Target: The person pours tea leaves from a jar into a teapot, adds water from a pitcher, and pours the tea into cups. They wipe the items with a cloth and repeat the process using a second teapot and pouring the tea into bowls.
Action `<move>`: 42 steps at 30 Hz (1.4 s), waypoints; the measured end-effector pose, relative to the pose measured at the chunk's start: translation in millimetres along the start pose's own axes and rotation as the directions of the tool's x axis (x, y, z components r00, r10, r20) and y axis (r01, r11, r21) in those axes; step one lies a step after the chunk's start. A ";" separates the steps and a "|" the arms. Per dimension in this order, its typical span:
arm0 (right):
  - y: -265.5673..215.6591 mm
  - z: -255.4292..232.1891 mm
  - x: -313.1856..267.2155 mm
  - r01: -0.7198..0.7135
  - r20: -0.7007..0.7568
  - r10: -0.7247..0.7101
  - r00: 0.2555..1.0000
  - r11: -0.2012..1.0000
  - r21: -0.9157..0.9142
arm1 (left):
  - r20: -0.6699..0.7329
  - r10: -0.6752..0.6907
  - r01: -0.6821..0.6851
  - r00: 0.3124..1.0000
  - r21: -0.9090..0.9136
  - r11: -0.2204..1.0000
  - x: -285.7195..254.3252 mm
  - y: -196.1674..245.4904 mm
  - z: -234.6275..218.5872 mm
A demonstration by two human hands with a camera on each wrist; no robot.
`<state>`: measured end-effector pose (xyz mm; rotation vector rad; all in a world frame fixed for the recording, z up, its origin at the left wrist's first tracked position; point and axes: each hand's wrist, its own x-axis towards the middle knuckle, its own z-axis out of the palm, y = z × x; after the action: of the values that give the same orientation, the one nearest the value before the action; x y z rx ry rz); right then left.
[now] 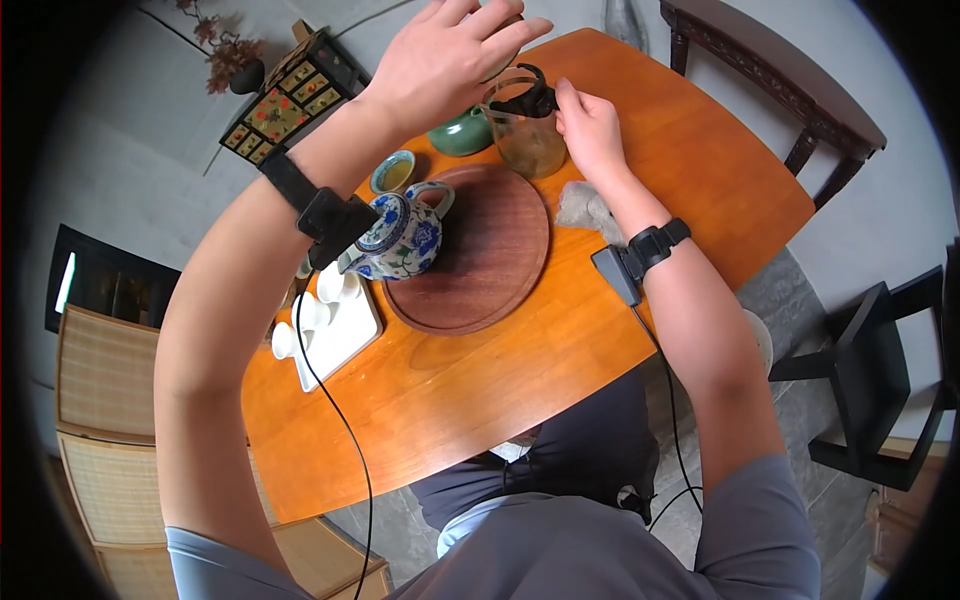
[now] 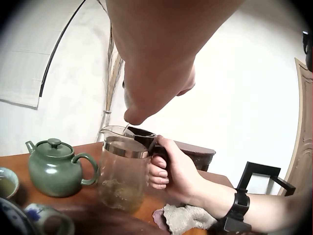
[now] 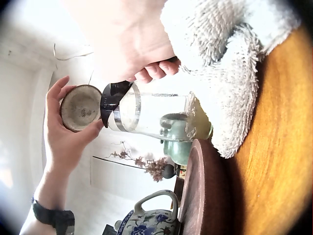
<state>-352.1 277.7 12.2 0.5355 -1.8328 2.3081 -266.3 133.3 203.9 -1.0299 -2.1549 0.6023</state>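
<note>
My left hand (image 1: 440, 60) is raised over the glass pitcher (image 1: 528, 148), gripping a small round cup (image 3: 81, 108) by its sides. The cup is tipped, so its underside faces the right wrist view. In the left wrist view a thin stream of liquid falls from beneath that hand into the pitcher. My right hand (image 1: 592, 132) grips the pitcher's black handle (image 2: 161, 152). Cloudy yellowish liquid lies low in the pitcher, which has a metal band near the top. Left of it sits a green teapot (image 2: 55, 171) with its lid on.
A round wooden tray (image 1: 500, 280) carries a blue-and-white teapot (image 1: 408, 235). A patterned cup of tea (image 1: 393, 172) stands behind it. Small white cups crowd a white tray (image 1: 345, 340) at left. A fluffy towel (image 1: 588, 208) lies beside my right wrist.
</note>
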 end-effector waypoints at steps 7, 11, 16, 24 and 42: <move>4.3 0.4 2.5 0.036 -0.021 -0.036 0.999 0.999 0.000 | -0.005 0.049 -0.048 0.999 0.090 0.995 -1.4 1.4 -4.5; 5.1 0.8 2.3 0.058 -0.032 -0.057 0.998 0.998 0.025 | -0.009 0.033 -0.032 0.999 0.067 0.997 -0.8 2.2 -6.7; 4.3 -0.9 2.1 0.033 -0.020 -0.033 0.999 0.999 0.014 | -0.042 0.021 -0.019 0.999 0.062 0.998 -0.6 0.3 -6.8; 5.2 -0.9 2.9 0.023 -0.022 -0.023 1.000 1.000 0.001 | 0.007 0.038 -0.039 0.999 0.079 0.996 -2.2 2.8 -1.1; 4.2 -2.2 2.2 -0.053 -0.005 0.053 0.999 0.998 0.020 | 0.032 -0.152 0.155 0.988 -0.115 0.981 -11.8 2.5 11.9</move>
<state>-355.9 278.6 8.7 0.4885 -1.8455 2.3611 -268.2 123.9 190.0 -0.9104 -2.2879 0.4221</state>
